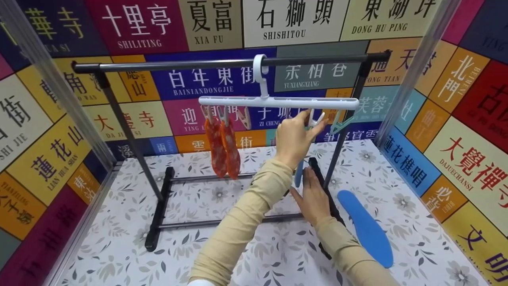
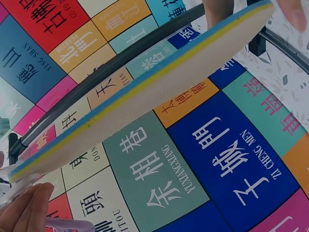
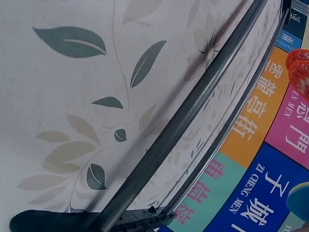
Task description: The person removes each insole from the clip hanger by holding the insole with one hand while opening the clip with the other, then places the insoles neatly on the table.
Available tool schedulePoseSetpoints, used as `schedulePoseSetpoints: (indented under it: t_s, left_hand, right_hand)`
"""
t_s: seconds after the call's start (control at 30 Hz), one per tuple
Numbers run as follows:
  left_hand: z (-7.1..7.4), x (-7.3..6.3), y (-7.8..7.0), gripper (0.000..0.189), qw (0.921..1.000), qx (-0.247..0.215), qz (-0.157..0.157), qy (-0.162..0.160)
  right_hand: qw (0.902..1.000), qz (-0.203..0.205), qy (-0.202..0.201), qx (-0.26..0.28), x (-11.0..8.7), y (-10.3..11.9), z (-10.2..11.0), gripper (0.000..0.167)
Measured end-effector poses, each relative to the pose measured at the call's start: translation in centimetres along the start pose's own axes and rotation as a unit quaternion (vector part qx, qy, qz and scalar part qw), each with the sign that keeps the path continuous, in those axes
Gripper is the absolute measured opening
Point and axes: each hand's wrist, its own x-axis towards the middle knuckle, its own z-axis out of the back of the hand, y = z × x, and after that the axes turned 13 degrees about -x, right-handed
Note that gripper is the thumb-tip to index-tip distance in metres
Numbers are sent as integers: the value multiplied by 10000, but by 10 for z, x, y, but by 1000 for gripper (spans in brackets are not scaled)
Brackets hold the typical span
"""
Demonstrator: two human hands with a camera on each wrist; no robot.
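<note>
A white hanger (image 1: 278,102) hooks over the dark rail of a drying rack. My left hand (image 1: 293,139) is up at its right part and pinches a white clip (image 1: 316,119). From that clip hangs an insole (image 2: 145,92), seen edge-on in the left wrist view, with blue and yellow layers and a pale side. Lower down, my right hand (image 1: 315,198) is beside the insole's bottom end, its fingers straight and its thumb spread. The right wrist view catches only the insole's rounded tip (image 3: 299,200).
Two red marbled sausage-like pieces (image 1: 223,151) hang from clips at the hanger's left. A pink clip (image 1: 245,118) and a green clip (image 1: 340,122) also hang there. A second blue insole (image 1: 367,230) lies on the flowered table, right of the rack's foot. Printed sign walls surround the table.
</note>
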Motion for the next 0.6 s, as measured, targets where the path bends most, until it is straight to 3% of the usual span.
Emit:
schedulePoseSetpoints:
  t_s: [0.43,0.6]
  left_hand:
    - [-1,-3,1,34,9991,-129,-358,-173]
    - [0,-2,2,34,9983,-56,-530,-228]
  right_hand:
    - [9980,214,-571,-138,-2,1,-5,54]
    - [9986,159,-498,-55,-4,2,-6,51]
